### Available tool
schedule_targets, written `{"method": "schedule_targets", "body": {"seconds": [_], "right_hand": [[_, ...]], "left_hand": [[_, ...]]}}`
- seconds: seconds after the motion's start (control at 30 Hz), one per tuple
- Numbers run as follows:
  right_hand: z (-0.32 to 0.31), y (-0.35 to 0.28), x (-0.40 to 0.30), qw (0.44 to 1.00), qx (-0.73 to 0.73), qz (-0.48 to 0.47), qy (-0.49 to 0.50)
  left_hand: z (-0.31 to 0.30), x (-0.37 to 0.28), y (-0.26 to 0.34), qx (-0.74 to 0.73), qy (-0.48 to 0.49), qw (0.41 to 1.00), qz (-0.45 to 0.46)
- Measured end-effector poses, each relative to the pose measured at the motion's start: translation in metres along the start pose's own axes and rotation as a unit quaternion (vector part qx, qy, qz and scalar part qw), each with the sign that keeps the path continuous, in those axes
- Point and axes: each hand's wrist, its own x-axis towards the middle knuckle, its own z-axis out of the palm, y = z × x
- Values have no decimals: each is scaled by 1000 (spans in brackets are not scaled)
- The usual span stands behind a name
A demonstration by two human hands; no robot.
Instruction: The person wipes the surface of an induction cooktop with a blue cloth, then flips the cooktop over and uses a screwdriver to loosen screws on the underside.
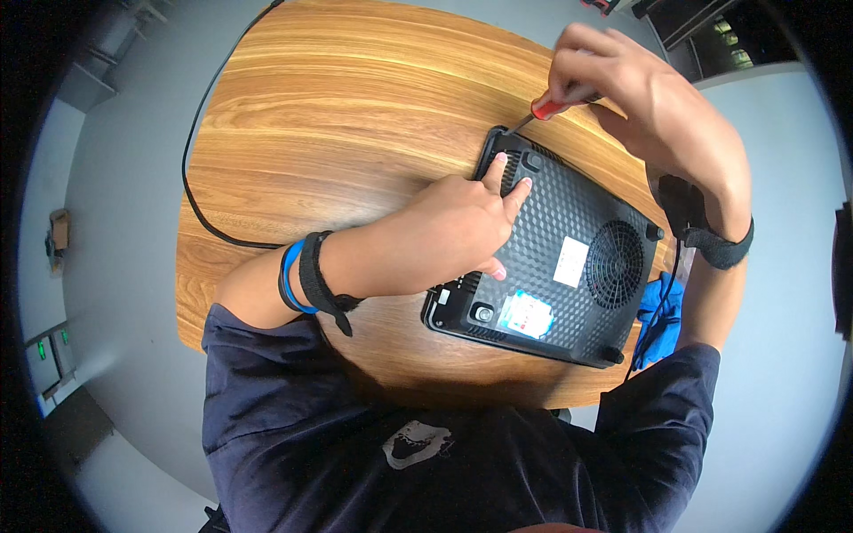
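Observation:
A black plastic appliance, likely an induction cooker (566,220), lies bottom side up on the wooden table, showing a round fan grille (614,265), rubber feet and two labels. My left hand (466,220) rests on its left part with fingers spread, two of them near the vent slots at the upper left. My right hand (616,86) grips a screwdriver with a red handle (548,109). The screwdriver's shaft slants down to the appliance's upper left corner, where its tip meets the casing; the screw itself cannot be made out.
The wooden table (320,113) has a rounded edge. A black cable (188,156) curves over its left side and passes under my left forearm. A blue cloth or glove (660,326) lies at the right edge, beside the appliance, with another thin black cable across it.

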Motion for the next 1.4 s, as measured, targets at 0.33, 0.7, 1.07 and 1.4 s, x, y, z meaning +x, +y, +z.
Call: {"method": "schedule_targets", "body": {"seconds": [0.33,0.7,1.07,1.4], "right_hand": [[4,-15,0,978,37,200,-47],[-3,-12,-18,980,67,186,0],[28,-11,-126,941,91,310,100],[81,-13,-202,888,249,376,89]], "left_hand": [[-1,0,0,-9,-1,1000,-6],[-9,1,2,11,-34,999,-11],[-17,0,-22,-41,-57,997,16],[-35,27,-75,-107,-30,991,-79]]}}
